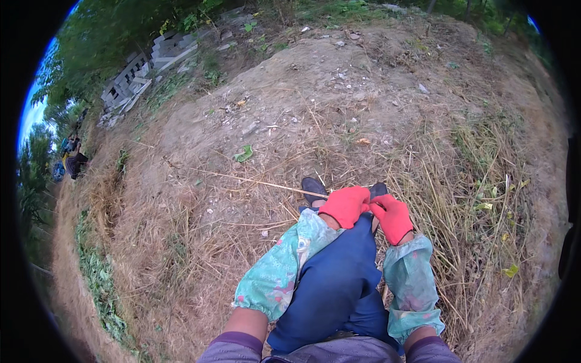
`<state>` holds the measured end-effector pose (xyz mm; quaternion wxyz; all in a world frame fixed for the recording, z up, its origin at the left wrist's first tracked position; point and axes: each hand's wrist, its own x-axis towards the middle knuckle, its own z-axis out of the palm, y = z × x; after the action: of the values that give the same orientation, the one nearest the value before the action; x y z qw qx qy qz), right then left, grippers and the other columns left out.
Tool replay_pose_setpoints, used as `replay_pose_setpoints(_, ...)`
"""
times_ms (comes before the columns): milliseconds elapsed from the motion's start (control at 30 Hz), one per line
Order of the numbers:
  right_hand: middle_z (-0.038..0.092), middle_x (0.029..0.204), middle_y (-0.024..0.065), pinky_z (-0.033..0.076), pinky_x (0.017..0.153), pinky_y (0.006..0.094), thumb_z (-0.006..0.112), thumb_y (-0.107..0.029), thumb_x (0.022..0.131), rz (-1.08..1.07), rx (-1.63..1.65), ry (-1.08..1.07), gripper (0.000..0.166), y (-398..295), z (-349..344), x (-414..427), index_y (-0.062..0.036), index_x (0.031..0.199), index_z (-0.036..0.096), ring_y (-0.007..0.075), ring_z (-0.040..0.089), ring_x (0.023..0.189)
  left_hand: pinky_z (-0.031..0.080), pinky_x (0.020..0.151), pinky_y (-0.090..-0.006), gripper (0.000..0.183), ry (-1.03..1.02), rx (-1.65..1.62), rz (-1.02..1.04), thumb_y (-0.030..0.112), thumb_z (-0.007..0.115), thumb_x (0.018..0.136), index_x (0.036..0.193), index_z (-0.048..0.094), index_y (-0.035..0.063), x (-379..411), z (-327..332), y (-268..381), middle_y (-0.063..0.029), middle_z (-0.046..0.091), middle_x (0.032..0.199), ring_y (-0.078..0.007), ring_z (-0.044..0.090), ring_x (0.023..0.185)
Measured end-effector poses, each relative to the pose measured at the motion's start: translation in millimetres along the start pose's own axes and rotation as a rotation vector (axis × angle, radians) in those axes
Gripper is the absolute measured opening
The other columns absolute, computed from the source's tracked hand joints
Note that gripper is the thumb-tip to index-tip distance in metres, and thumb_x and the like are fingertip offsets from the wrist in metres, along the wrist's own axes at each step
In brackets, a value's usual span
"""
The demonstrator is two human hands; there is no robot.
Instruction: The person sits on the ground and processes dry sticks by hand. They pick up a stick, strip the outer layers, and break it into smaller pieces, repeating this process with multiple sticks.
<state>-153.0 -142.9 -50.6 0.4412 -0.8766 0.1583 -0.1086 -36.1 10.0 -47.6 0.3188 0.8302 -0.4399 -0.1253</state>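
Note:
Both my hands wear red work gloves and meet in front of my knees, fingertips close together. My left hand [346, 206] is curled, knuckles up, its palm hidden. A long dry stalk [258, 181] runs from the left up to this hand; whether it is gripped or passes behind is not clear. My right hand [392, 217] has its thumb and fingers bent together, pointing at the left. Anything between the fingers is too small or hidden to see. Green patterned sleeve covers [272, 272] reach over both forearms. My dark shoes [313, 188] show just beyond the hands.
Cut dry grass [445, 218] lies thick to my right. A bare dirt mound [317, 86] with small stones rises ahead. Grey blocks [122, 86] are stacked at the far left, near trees. Other people [72, 156] are at the left edge. Green leafy plants [97, 277] line the left.

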Motion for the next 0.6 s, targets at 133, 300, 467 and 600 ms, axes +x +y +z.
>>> replay_pose_setpoints(133,0.072,0.098,0.0143,0.054,0.084,0.0352,0.066,-0.018,0.093,0.031,0.143,-0.159,0.028,-2.7,-12.5,0.2,-0.0003,0.114,0.069,0.0244,0.071,0.091,0.053,0.078,-0.0462,0.021,-0.014,-0.007,-0.014,0.028,0.075,0.085,0.093,0.067,0.0104,-1.5,-5.6,-2.8,-0.0119,0.070,0.094,-0.0361,0.067,0.091)
replay_pose_setpoints(300,0.070,0.109,0.0128,0.056,0.086,0.0319,0.060,-0.009,0.094,0.174,0.669,-0.185,0.033,20.0,-36.3,-3.7,0.0048,0.124,0.061,0.0200,0.070,0.094,0.053,0.077,-0.0460,0.022,-0.006,-0.041,-0.013,0.029,0.075,0.085,0.091,0.068,0.0089,1.7,-6.7,5.8,-0.0128,0.069,0.092,-0.0362,0.067,0.090)
replay_pose_setpoints(467,0.071,0.107,0.0146,0.056,0.086,0.0310,0.056,-0.013,0.098,0.224,0.708,0.168,0.031,28.4,-71.3,-12.1,0.0041,0.124,0.061,0.0201,0.070,0.094,0.052,0.077,-0.0442,0.022,0.060,-0.092,-0.068,0.027,0.074,0.088,0.094,0.068,0.0063,3.8,-1.8,4.2,-0.0158,0.069,0.092,-0.0368,0.067,0.089)
replay_pose_setpoints(600,0.072,0.109,0.0141,0.054,0.090,0.0334,0.058,-0.022,0.098,0.183,0.368,0.026,0.035,69.7,-96.7,-34.3,0.0034,0.121,0.065,0.0224,0.069,0.100,0.052,0.077,-0.0475,0.019,0.059,0.047,-0.184,0.025,0.073,0.090,0.093,0.068,0.0072,2.4,-8.1,15.0,-0.0171,0.069,0.096,-0.0397,0.066,0.090)
